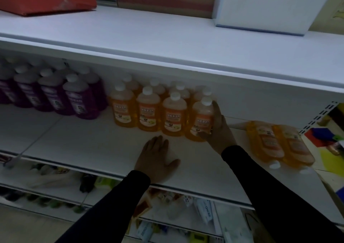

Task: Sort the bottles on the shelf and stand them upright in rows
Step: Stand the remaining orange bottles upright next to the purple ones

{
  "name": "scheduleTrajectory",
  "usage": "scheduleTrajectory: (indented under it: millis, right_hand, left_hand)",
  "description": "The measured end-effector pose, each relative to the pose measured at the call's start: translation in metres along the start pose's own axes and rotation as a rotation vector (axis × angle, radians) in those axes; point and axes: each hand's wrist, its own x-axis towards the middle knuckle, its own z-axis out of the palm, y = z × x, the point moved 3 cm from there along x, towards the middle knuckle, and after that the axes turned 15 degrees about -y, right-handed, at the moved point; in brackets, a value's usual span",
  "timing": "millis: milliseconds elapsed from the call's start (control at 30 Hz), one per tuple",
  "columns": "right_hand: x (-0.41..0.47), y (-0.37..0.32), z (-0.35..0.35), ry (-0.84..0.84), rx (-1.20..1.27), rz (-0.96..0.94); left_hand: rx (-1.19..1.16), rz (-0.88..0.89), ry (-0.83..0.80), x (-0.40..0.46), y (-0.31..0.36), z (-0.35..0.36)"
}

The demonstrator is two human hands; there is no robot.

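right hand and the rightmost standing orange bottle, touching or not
Touching. The head view shows the right hand wrapped around the front-right orange bottle, fingers on its label.

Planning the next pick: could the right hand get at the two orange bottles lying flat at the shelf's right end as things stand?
Probably yes, once it lets go. The right hand is wrapped around an upright orange bottle; the lying bottles are just to its right with bare shelf between and nothing over them.

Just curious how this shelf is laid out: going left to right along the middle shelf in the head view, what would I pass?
Purple bottles → upright orange bottles → right hand gripping the end bottle → two orange bottles lying flat.
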Motion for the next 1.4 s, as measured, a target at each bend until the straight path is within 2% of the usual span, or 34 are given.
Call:
scheduleTrajectory:
  millis: [267, 1033, 1133, 1200, 1300, 1400]
  right_hand:
    - [0.001, -0.001, 0.002, 0.03, 0.018, 0.012]
    - [-0.011, 0.002, -0.013, -0.055, 0.013, -0.007]
    - [-0.028, 0.02, -0.026, 0.012, -0.102, 0.069]
    - [-0.044, 0.041, -0.04, 0.129, -0.194, 0.138]
    - [-0.068, 0.075, -0.062, 0.264, -0.27, 0.323]
    - [-0.084, 0.105, -0.07, 0.16, -0.372, 0.555]
  left_hand:
    - [-0.01, 0.003, 0.011, -0.002, 0.0, 0.0]
    - [-0.036, -0.005, 0.024, -0.001, 0.0, -0.002]
    - [-0.053, 0.01, 0.021, -0.002, 0.001, -0.003]
    - [-0.046, 0.056, 0.037, -0.003, 0.004, -0.005]
    - [-0.07, 0.143, 0.052, -0.002, 0.021, -0.011]
    - [-0.068, 0.24, 0.025, 0.004, 0.054, -0.017]
